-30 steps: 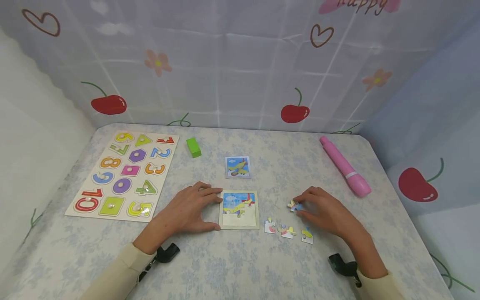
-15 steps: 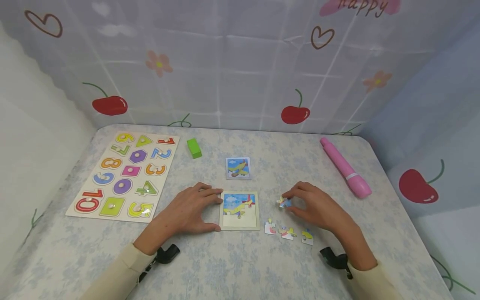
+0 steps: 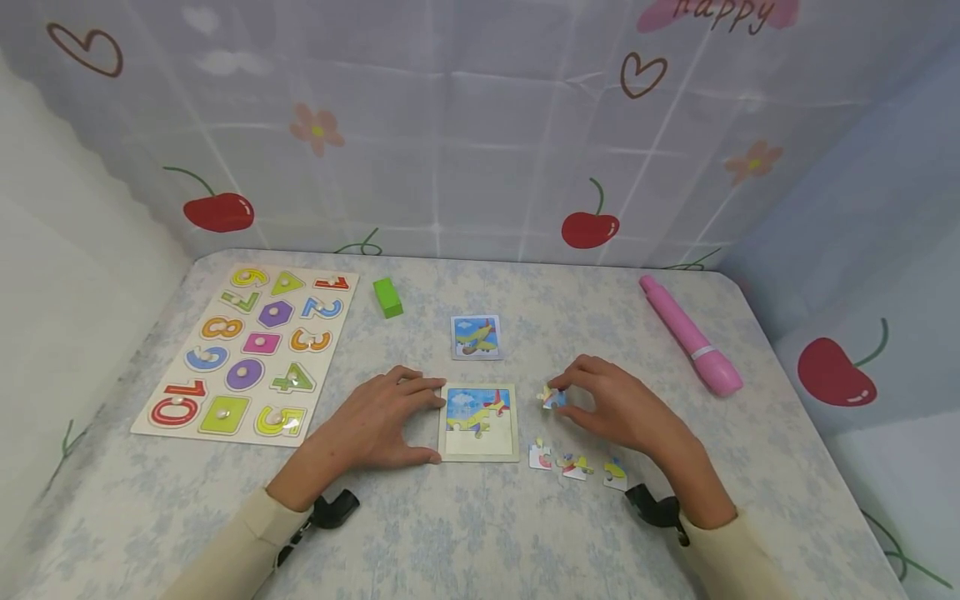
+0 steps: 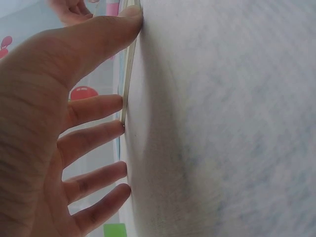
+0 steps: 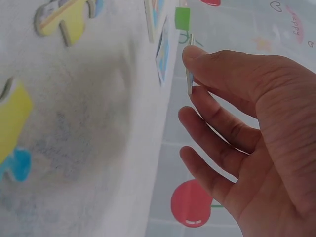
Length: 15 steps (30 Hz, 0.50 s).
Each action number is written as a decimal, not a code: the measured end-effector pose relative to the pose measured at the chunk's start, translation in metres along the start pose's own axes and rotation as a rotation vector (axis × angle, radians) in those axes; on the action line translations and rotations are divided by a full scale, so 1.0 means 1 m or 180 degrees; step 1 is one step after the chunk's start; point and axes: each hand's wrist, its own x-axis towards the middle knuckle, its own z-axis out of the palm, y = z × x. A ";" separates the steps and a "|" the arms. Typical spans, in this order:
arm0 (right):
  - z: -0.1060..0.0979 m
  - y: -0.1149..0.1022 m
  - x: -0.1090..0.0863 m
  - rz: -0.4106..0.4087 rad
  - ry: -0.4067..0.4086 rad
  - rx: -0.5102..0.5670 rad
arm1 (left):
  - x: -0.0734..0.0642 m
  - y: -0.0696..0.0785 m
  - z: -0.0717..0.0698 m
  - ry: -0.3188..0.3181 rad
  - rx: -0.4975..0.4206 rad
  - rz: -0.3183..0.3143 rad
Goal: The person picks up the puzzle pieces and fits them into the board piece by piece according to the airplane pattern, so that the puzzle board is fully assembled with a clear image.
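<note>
In the head view my left hand (image 3: 382,421) rests at the left side of a square puzzle frame (image 3: 515,425), its fingers spread and touching the edge. In the left wrist view the thumb touches the frame's edge (image 4: 130,64) and the fingers are fairly straight. The frame holds joined pieces of an airplane picture along its upper part; its lower part shows bare backing. My right hand (image 3: 618,404) pinches a puzzle piece (image 3: 551,397) between thumb and forefinger, right of the frame. In the right wrist view the pinched piece (image 5: 189,74) appears edge-on, raised off the table.
Three loose pieces lie right of the frame, including a yellow-and-white one (image 3: 615,473). An airplane picture card (image 3: 476,337) lies behind it. A number board (image 3: 258,367) and green block (image 3: 387,297) lie left, a pink wand-like object (image 3: 688,333) at back right.
My right hand has carried the pinched puzzle piece left and slightly away from me, toward the frame. The left hand and the frame have stayed in place.
</note>
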 end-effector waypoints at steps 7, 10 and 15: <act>0.000 -0.005 0.009 -0.0014 -0.0078 0.0105 | 0.000 -0.001 0.000 0.0010 -0.0003 0.0006; 0.001 -0.007 0.012 -0.0026 -0.0096 0.0163 | 0.000 -0.001 0.001 0.0018 -0.0003 0.0014; 0.004 -0.009 0.016 -0.0095 -0.0123 0.0241 | 0.000 -0.002 0.001 0.0037 0.0003 0.0038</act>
